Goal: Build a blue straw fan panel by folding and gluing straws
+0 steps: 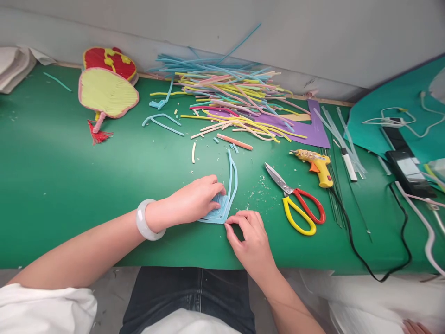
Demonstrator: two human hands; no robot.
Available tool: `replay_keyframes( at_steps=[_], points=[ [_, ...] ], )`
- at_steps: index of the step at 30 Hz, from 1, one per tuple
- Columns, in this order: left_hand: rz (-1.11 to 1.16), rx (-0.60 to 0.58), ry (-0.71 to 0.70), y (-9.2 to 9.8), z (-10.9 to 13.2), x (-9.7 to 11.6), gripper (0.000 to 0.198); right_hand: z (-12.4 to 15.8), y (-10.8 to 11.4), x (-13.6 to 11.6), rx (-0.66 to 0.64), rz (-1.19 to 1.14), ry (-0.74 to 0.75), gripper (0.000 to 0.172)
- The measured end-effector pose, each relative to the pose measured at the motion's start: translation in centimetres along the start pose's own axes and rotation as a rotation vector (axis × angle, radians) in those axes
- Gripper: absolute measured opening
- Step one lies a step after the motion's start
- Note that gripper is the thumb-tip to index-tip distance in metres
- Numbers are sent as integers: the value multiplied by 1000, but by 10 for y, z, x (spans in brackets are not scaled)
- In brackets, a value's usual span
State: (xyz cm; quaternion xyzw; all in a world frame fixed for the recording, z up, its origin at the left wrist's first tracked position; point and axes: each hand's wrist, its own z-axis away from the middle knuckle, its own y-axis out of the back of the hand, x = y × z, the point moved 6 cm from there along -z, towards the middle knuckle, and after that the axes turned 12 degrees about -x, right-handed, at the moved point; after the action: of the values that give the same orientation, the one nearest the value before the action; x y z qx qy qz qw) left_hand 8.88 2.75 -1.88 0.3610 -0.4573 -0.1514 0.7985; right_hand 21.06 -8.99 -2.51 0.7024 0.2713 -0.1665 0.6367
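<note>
A flat blue piece of pipe cleaners (221, 209), bent into nested angular rows, lies near the front of the green table. Two loose blue ends reach up from its right side, away from me. My left hand (196, 199), a pale bangle on its wrist, presses down on the piece with curled fingers and hides its left part. At the lower right corner, my right hand (248, 234) pinches the blue strand between thumb and index finger. Scissors (287, 190) with one red and one yellow handle lie open to the right.
Pipe cleaners (229, 88) in many colours are heaped at the back. A yellow glue gun (318, 167) trails a black cord (354, 253) over the table's right side. A yellow-green fan shape (107, 93) lies back left. Another person's hand (413, 327) shows at the lower right.
</note>
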Motion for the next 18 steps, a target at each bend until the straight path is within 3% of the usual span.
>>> replay_keyframes(
  at_steps=[9,13,18],
  points=[
    [10,-3,-14,-2,0,0,22,-1,1,-2,-2,1,-18,8],
    [-141,47,-26,-2,3,5,28,-1,0,-2,-8,-3,-14,8],
    [-348,127,-152,1,10,23,25,0,1,-2,-8,-10,2,8]
  ],
)
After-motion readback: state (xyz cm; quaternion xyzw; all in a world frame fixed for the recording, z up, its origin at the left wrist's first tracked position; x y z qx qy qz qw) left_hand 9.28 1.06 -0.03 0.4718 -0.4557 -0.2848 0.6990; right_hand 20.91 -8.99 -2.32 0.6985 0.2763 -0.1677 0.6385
